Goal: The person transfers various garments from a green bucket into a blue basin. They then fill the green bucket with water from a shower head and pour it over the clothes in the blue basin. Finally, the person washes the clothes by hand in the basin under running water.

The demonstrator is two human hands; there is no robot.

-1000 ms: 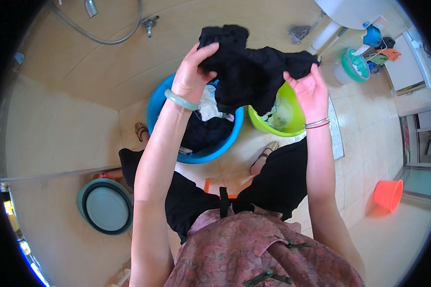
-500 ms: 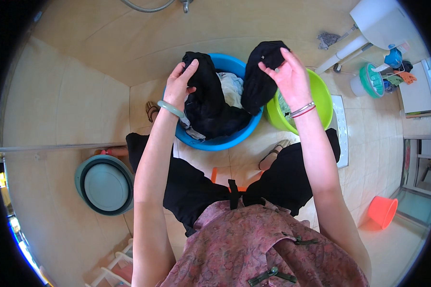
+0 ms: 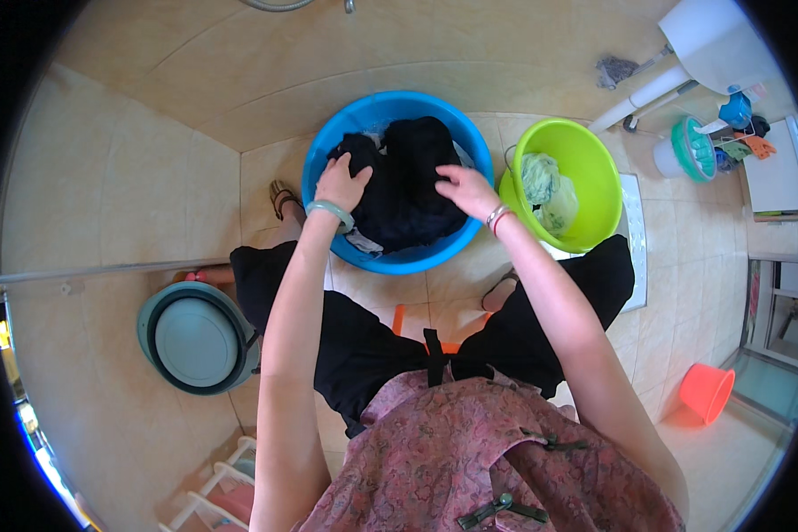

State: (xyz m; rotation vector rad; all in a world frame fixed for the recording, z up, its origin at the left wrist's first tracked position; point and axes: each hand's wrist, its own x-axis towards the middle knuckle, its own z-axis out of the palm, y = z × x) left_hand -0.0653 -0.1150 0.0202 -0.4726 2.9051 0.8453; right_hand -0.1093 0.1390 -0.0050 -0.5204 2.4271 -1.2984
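Observation:
A bunched black garment point(image 3: 410, 191) fills most of a round blue basin point(image 3: 328, 133) on the floor between my feet. My left hand point(image 3: 340, 186), with a pale green bangle at the wrist, rests on the garment's left part, thumb spread from the fingers. At its right edge is my right hand point(image 3: 470, 190), wearing a silver bangle and a red cord; its fingertips touch the cloth and the thumb stands apart. Whitish cloth point(image 3: 363, 241) peeps out beneath the black one. Right of the basin, a lime green bucket point(image 3: 598, 191) holds pale green, crumpled material point(image 3: 550, 191).
A grey-green collapsible basin point(image 3: 195, 341) leans at the left. An orange stool point(image 3: 397, 321) shows beneath me. On the right are a red-orange bucket point(image 3: 708, 393), a lined bin point(image 3: 692, 151) and a white drainpipe point(image 3: 638, 102). A tiled wall point(image 3: 417, 53) stands behind the blue basin.
Both hands have come down toward me, the right one also leftward. The black cloth raised over the green bucket's edge now lies in the blue basin, uncovering the bucket's contents.

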